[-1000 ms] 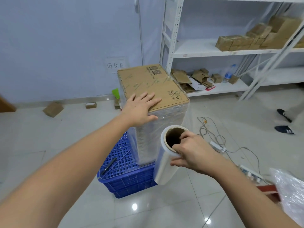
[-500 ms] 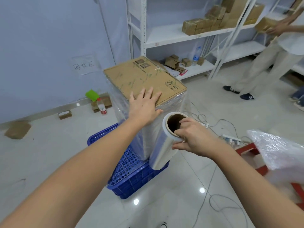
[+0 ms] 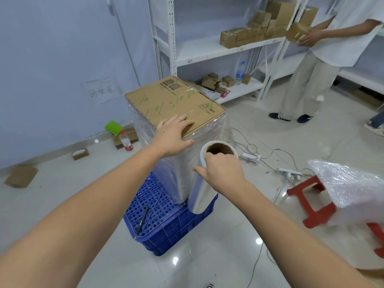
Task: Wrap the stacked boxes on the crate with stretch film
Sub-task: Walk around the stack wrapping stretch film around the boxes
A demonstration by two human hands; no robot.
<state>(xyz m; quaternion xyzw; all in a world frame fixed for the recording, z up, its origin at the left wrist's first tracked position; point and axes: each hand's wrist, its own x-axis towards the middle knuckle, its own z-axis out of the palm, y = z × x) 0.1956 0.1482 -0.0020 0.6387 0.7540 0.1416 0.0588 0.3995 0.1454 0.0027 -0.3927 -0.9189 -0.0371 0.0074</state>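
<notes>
Both hands are engaged: at 12 o'clock the left hand (image 3: 174, 135) is laid flat, fingers straight, on the stacked boxes (image 3: 174, 104) atop the blue crate (image 3: 166, 225), while at 3 o'clock the right hand (image 3: 223, 170) is curled around the stretch film roll (image 3: 202, 190), fingers hooked into its core. Film is best kept taut and overlapped as the roll is carried round. How many boxes are stacked cannot be made out through the film, and the far sides are hidden.

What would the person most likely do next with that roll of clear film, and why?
Probably carry the roll of clear stretch film on around the next corner of the film-covered stack of brown cardboard boxes. The right hand grips the roll's top, upright beside the stack above the blue plastic crate, while the left hand presses flat on the top box, steadying it.
</notes>
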